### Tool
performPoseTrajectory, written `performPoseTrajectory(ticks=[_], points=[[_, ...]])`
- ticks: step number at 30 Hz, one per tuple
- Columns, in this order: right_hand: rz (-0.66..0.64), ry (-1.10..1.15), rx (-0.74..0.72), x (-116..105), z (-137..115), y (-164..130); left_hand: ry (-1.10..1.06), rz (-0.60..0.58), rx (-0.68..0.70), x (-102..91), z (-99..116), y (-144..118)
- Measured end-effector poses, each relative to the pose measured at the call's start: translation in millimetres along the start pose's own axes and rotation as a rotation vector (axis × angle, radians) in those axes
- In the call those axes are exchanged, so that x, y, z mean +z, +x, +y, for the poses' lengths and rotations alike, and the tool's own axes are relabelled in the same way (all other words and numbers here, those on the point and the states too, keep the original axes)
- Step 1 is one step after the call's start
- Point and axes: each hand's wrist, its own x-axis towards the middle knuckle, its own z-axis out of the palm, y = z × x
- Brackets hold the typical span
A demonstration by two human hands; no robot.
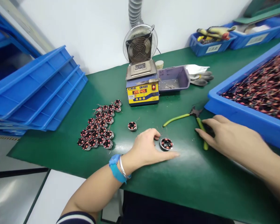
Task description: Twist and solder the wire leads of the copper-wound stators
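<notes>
My left hand (147, 146) rests on the green table with thumb and fingers apart. Between them, close to the fingers, sits a small round motor stator (166, 144) with copper windings; I cannot tell whether the hand touches it. On the right, my right hand (226, 137) reaches over one green handle of the cutting pliers (189, 116), thumb and fingers on either side of that handle. The pliers lie on the table with their handles spread and jaws pointing away. Another single stator (132, 126) stands a little beyond my left hand.
Rows of stators (95, 130) stand at left, near stacked blue crates (37, 93). Behind are a yellow-and-blue solder pot (142, 90) under a fume duct (135, 12), a purple tray (177, 74) and gloves (202, 77). A blue bin (214, 101) full of wired stators borders the right.
</notes>
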Motion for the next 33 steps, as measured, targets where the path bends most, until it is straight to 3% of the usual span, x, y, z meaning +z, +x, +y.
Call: performPoseTrajectory(ticks=[4, 6, 10, 13, 19, 23, 27, 30, 33], points=[[0.011, 0.147, -0.085, 15.3, 7.6, 5.7, -0.053, -0.22, -0.017, -4.3, -7.3, 3.6], [0.029, 0.172, -0.093, 16.5, 8.8, 7.1, -0.045, -0.268, -0.008, -11.3, -10.2, 5.4], [0.053, 0.236, -0.119, 11.4, 0.0, 3.6, -0.071, -0.158, 0.051, -9.0, -10.3, 7.0], [0.079, 0.235, -0.15, 9.4, -20.1, -2.7, -0.078, -0.141, 0.068, 0.4, -8.2, 6.6], [0.036, 0.288, -0.243, 13.1, -47.9, -6.6, -0.024, -0.14, -0.145, -9.8, -11.9, 8.4], [0.005, 0.242, -0.253, 16.2, -31.7, -9.7, -0.373, -0.133, -0.16, -16.7, -20.6, 16.8], [-0.053, 0.186, -0.291, 16.3, -6.8, -13.1, -0.799, -0.173, -0.218, -11.2, -27.7, 24.0], [-0.065, 0.198, -0.374, 12.5, 3.0, -10.5, -0.934, -0.202, -0.244, -5.7, -28.7, 24.1], [0.013, 0.171, -0.421, 7.7, 1.8, -6.1, -0.957, -0.193, -0.262, -1.7, -26.6, 22.2]])
